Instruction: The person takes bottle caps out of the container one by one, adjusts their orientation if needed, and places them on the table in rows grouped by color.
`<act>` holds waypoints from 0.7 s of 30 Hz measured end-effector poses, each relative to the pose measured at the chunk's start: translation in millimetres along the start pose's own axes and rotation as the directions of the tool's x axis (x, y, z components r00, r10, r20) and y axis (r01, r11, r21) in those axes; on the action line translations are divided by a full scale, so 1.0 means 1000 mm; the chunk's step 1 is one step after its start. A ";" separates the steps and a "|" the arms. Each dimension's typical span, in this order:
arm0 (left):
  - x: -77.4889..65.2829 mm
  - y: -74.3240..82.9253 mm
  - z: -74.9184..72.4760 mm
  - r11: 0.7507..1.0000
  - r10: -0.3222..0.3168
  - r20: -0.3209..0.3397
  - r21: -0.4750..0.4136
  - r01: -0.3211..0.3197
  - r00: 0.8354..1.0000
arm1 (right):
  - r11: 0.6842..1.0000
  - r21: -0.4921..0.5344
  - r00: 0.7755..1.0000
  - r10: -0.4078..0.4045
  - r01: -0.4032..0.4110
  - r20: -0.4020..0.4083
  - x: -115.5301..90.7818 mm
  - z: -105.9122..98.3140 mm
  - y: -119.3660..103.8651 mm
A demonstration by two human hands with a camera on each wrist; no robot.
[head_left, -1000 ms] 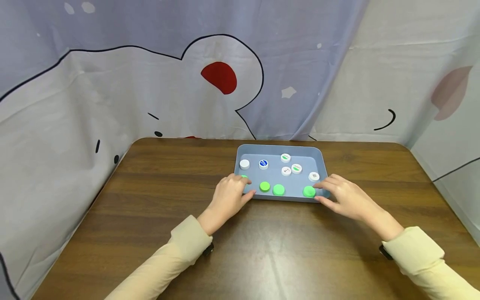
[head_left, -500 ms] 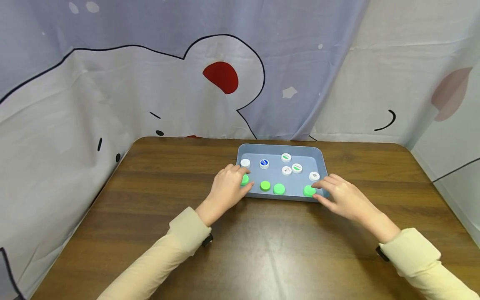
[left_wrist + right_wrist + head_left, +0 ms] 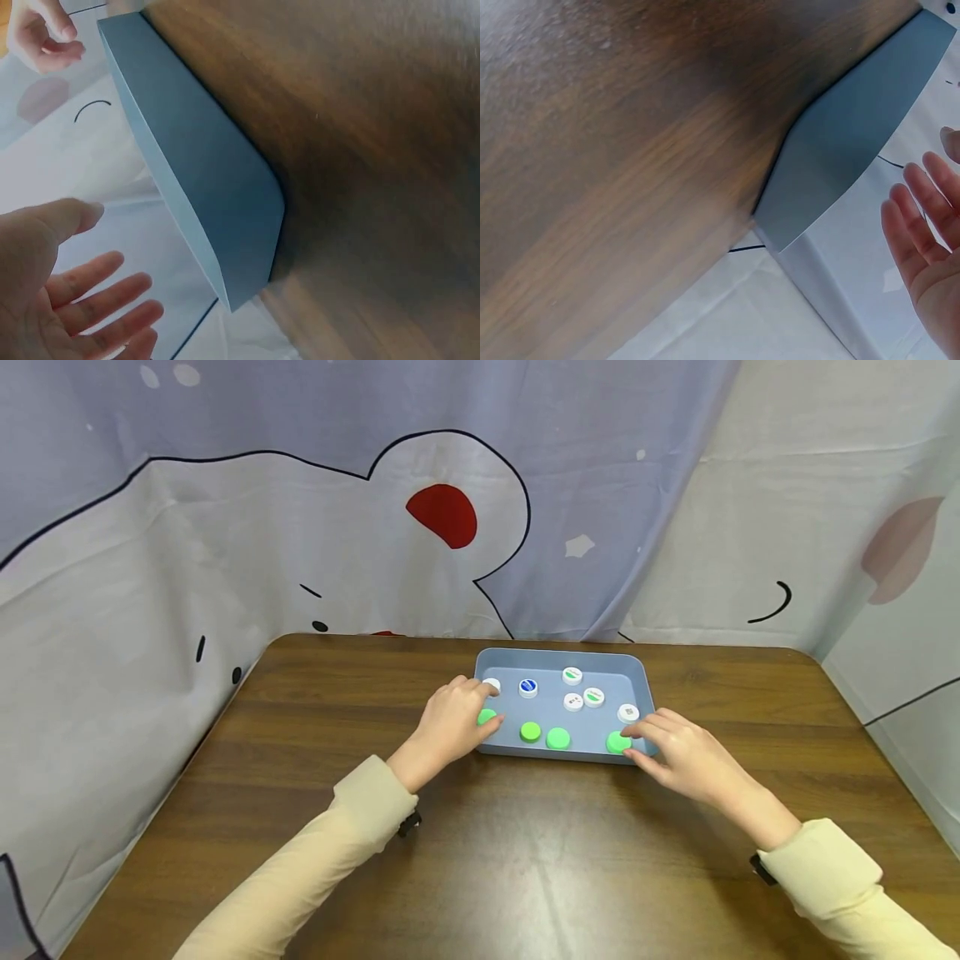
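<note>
A shallow blue-grey tray (image 3: pixel 525 657) lies on the table with several bottle caps in it. My left hand (image 3: pixel 450 718) hovers over its left end, fingers loose and spread, holding nothing. Under those fingers are a green cap (image 3: pixel 486 717) and a partly covered white cap (image 3: pixel 492 684). At the right end my right hand (image 3: pixel 686 753) hangs over another green cap (image 3: pixel 617 742), thumb and fingers apart. Both wrist views show relaxed fingers above the tray's rim, left hand (image 3: pixel 71 300) and right hand (image 3: pixel 934 240) alike; the caps are hidden there by the tray wall.
Between the hands lie a lime-green cap (image 3: pixel 530 732), a green cap (image 3: pixel 558 739), a blue-topped cap (image 3: pixel 528 687) and several white printed caps (image 3: pixel 594 697). The brown wooden table (image 3: pixel 510 860) ends at a patterned curtain (image 3: pixel 300 543) behind.
My left hand has shifted slightly up and to the left, away from the tray's front edge, over the white cap. The right hand has barely moved. The caps stay in place.
</note>
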State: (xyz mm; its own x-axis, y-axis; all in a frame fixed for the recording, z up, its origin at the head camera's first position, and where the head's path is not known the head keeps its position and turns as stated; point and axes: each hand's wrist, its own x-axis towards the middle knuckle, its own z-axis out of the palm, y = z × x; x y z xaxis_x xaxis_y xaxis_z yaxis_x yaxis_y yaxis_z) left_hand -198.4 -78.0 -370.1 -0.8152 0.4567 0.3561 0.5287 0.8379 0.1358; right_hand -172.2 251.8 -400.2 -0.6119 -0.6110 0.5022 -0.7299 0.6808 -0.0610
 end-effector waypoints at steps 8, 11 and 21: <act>0.019 -0.011 -0.008 0.999 -0.023 0.130 -0.025 0.026 0.991 | 0.999 0.025 0.999 -0.039 0.039 -0.001 0.004 0.002 0.000; 0.027 -0.015 -0.009 0.999 -0.025 0.158 -0.040 0.032 0.987 | 0.998 0.031 0.999 -0.053 0.053 0.009 0.003 0.003 0.001; 0.048 -0.025 -0.006 0.999 0.014 0.273 -0.036 -0.005 0.962 | 0.998 0.029 0.997 -0.049 0.048 0.051 -0.005 0.008 0.007</act>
State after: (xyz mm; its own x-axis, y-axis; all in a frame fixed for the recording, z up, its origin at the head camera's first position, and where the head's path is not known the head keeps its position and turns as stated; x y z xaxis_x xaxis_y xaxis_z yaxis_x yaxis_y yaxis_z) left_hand -248.9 -78.6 -351.2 -0.8411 0.5329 0.0926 0.5408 0.8244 0.1671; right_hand -176.6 256.3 -410.6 -0.5901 -0.6635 0.4599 -0.7667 0.6391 -0.0617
